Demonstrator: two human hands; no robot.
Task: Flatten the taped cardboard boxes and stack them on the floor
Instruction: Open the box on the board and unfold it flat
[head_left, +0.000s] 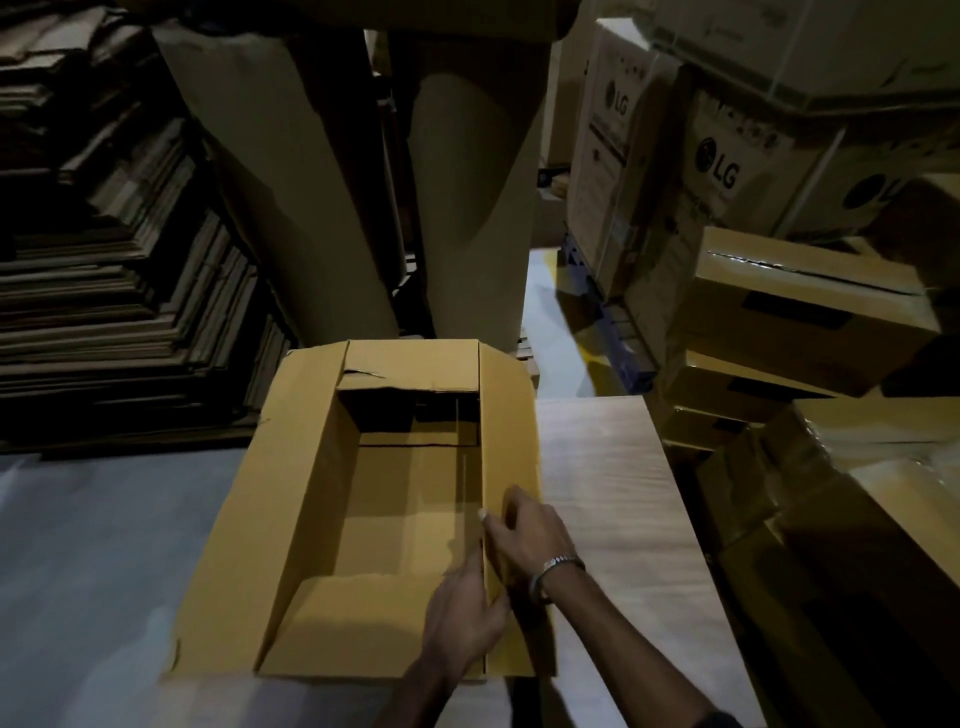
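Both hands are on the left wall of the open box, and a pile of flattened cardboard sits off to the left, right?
Not quite. The head view shows both hands, left and right, on the right wall of the open box. The pile of flattened cardboard is indeed to the left.

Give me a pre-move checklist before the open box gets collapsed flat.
1. Top flaps open: ok, the open box has all four folded out.
2. Box empty: ok, only bare cardboard shows inside.
3. Bottom seam released: cannot tell; a dark gap shows at the far end of the floor.
4. Both hands on box: ok, left hand and right hand hold the right wall.
5. Landing room: ok, bare floor to the left.
6. Stack to add to: ok, flattened cardboard pile sits at far left.
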